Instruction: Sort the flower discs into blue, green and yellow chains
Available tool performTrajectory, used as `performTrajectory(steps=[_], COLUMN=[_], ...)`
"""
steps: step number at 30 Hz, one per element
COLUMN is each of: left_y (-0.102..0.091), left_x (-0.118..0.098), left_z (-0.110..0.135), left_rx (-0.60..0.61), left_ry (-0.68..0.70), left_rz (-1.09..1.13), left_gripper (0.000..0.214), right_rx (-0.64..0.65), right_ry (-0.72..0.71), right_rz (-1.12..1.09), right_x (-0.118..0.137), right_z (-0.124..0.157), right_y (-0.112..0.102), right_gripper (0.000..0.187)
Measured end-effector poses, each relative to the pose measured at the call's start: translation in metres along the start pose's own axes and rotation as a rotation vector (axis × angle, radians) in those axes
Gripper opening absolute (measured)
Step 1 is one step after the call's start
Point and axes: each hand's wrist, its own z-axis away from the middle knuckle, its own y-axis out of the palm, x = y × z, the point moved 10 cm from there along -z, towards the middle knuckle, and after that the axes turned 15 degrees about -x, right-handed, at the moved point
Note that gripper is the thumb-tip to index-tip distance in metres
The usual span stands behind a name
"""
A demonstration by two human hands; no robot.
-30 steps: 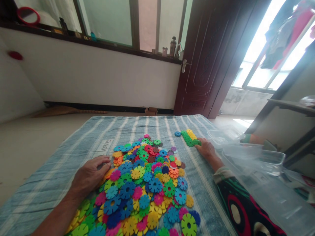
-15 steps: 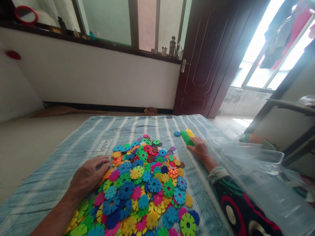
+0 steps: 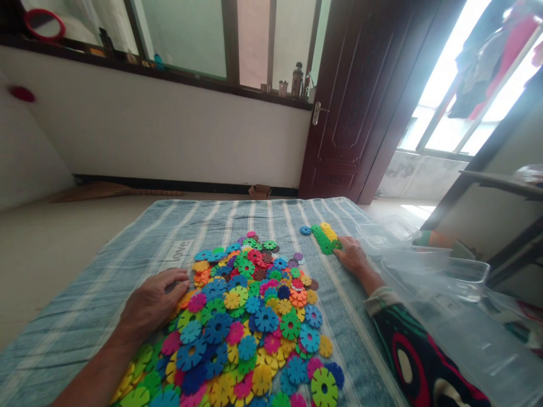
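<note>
A large heap of colourful notched plastic snowflake discs (image 3: pixel 246 316) lies on the striped cloth. My left hand (image 3: pixel 155 299) rests at the heap's left edge, its fingers lying low, thumb apart, nothing held. Beyond the heap's upper right, a row of green discs (image 3: pixel 324 240) overlaps closely, beside a row of yellow discs (image 3: pixel 328 230). My right hand (image 3: pixel 354 257) is at the near right end of these rows, fingertips closed on a green disc (image 3: pixel 336 244). One blue disc (image 3: pixel 305 230) sits just left of the green row.
Clear plastic boxes (image 3: pixel 458 316) stand along the right side. The striped cloth (image 3: pixel 169 220) covers the work surface and bears a "love" label (image 3: pixel 180 250). Behind are a dark red door (image 3: pixel 339 113), a broom (image 3: pixel 110 191) and a small cardboard box (image 3: pixel 259 192) on the floor.
My right hand has shifted right and slightly toward me along the rows, uncovering more green and yellow discs. My left hand and the heap look unchanged.
</note>
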Motion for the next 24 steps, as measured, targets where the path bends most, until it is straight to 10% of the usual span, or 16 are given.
performTrajectory(steps=[24], left_y=[0.0], left_x=[0.0], left_z=[-0.001], left_rx=[-0.017], left_ry=[0.004], left_rz=[-0.006], left_gripper=[0.051], right_rx=[-0.168], right_ry=[-0.097], right_rz=[-0.146], right_x=[0.024], right_z=[0.003], right_y=[-0.013], right_gripper=[0.029])
